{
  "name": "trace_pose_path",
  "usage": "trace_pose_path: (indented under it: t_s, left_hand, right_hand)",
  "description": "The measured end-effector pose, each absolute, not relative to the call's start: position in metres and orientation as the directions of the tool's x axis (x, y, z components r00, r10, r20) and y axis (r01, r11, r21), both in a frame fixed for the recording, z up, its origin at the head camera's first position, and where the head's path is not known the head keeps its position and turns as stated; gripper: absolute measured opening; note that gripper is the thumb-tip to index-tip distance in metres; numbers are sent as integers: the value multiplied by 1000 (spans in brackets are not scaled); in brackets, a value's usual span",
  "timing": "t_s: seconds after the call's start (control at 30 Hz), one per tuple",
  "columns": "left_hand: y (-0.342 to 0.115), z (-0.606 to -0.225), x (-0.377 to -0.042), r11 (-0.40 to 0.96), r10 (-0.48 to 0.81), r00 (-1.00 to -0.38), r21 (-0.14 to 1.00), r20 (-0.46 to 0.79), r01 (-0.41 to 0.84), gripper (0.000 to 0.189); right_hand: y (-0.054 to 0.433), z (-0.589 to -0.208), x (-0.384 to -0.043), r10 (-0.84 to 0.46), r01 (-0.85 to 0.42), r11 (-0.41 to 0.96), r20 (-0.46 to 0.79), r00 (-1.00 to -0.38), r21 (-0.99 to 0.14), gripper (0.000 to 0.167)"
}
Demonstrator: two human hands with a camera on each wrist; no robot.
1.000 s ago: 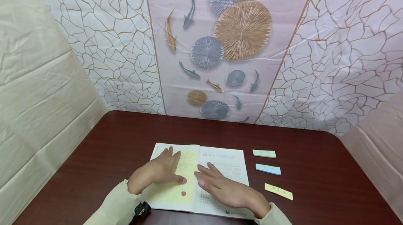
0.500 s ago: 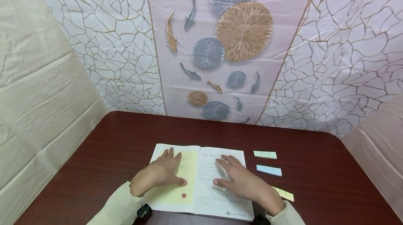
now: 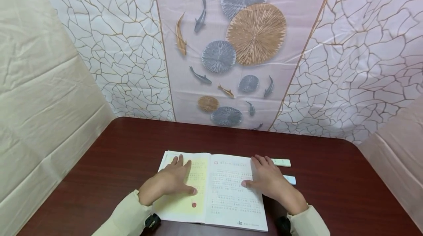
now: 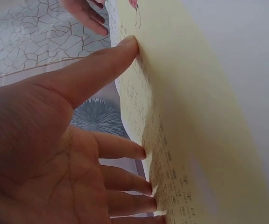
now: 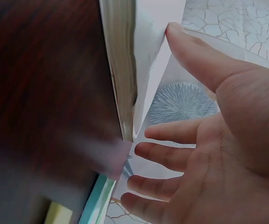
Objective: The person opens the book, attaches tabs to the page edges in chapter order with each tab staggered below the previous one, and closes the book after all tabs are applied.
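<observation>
An open book (image 3: 228,206) lies on the dark red-brown table, its left page tinted yellow and its right page white with printed text. My left hand (image 3: 170,181) rests on the left page, fingers spread; the left wrist view shows its thumb and fingertips against the yellow page (image 4: 186,93). My right hand (image 3: 272,181) is at the right page's outer edge, thumb over the page and fingers reaching toward its far corner. In the right wrist view its fingers (image 5: 169,156) are extended beside the book's page block (image 5: 120,60), with nothing gripped.
Right of the book lie a green paper strip (image 3: 281,162) and a blue paper strip (image 3: 290,180), both partly covered by the right hand. A yellow strip (image 5: 57,213) shows in the right wrist view. A patterned curtain (image 3: 218,82) hangs behind the table (image 3: 138,140).
My right hand has moved right from near the book's middle, across the right page to its outer edge, now covering the yellow strip in the head view. The left hand has stayed in place.
</observation>
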State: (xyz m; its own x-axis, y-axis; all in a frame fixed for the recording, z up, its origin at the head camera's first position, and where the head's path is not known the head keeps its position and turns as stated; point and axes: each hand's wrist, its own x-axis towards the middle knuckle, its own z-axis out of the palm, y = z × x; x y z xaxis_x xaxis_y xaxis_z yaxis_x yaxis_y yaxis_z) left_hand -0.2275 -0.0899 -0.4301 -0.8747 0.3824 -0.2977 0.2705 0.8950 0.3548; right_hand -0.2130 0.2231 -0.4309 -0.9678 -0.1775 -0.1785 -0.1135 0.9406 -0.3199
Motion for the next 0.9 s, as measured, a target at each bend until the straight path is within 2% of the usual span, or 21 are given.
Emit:
trace_pose_path:
  t_s: [0.2, 0.7, 0.9]
  left_hand:
    - [-90, -435, -227, 898, 374, -873, 358, -311, 257, 104]
    - [-89, -430, -226, 901, 375, -879, 340, -294, 270, 104]
    - [-90, -432, -225, 891, 380, -876, 372, -296, 261, 104]
  right_hand:
    - [222, -438, -214, -153, -74, 946, -236, -960, -315, 95]
    - [215, -432, -211, -141, -48, 950, -284, -948, -309, 84]
    - [213, -433, -211, -152, -61, 950, -282, -947, -307, 81]
